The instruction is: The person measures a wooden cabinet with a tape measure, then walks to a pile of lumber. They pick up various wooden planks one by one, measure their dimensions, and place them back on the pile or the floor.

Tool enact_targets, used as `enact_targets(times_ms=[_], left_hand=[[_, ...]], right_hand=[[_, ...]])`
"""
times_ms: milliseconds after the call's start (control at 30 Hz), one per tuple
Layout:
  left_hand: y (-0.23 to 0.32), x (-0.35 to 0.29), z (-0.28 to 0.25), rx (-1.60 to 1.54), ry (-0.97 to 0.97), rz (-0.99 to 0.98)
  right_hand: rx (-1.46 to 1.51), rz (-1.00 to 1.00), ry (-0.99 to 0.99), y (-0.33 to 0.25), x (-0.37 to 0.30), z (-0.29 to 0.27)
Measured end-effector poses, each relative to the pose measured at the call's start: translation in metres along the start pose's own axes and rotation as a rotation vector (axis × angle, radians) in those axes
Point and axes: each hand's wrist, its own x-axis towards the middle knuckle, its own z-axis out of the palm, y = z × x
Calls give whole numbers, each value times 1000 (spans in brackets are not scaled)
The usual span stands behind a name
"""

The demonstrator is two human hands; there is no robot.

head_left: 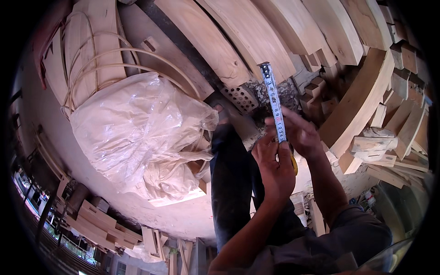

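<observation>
My left hand is closed around a tape measure, whose yellow case shows partly beside the palm. Its white blade sticks out straight, away from me, with the metal hook at the far tip near the end of a wooden plank. Just right of the blade is my right hand, a little blurred, fingers stretched out and apart. Some of its fingertips pass behind the blade; whether they touch it I cannot tell.
Curved timber pieces lie side by side at the far right. A thick curved beam and stacked offcuts stand at the right. Left of my legs are a bundle in clear plastic and looped cane-like rods.
</observation>
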Motion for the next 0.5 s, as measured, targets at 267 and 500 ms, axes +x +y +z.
enact_targets(times_ms=[267,500], left_hand=[[-9,-12,2,111,-1,-46],[-13,-6,-10,33,158,36]], right_hand=[[23,175,145,-6,-60,50],[-71,764,509,83,-254,-22]])
